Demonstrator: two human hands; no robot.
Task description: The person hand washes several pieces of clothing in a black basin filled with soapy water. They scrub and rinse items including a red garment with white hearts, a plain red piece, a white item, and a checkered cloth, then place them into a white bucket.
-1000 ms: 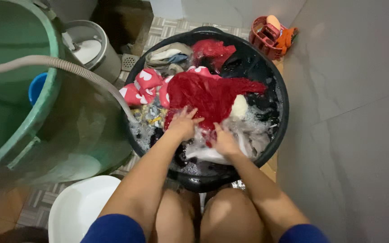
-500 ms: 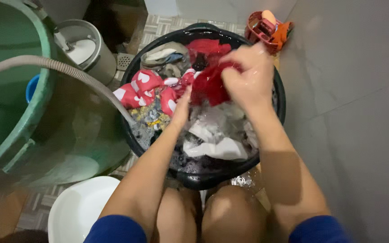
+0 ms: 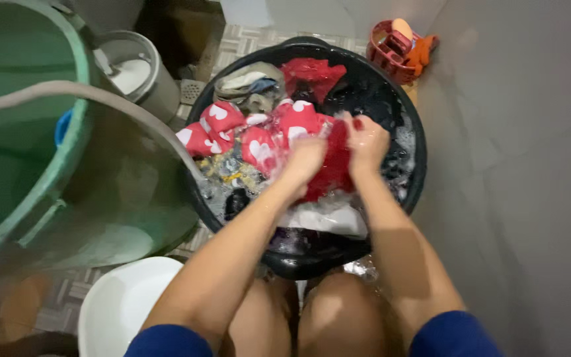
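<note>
Scrubbing is in hand: a red garment (image 3: 333, 165), over the black basin (image 3: 412, 142) of soapy laundry, is bunched in the closed grip of left hand (image 3: 304, 160) and right hand (image 3: 367, 141). Firm rubbing between both fists seems called for.

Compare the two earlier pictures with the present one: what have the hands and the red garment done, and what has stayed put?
The right hand has dropped from its raised position; both it and the left hand now bunch the red garment, which earlier lay spread. The black basin, green tub and red basket stayed put.
</note>
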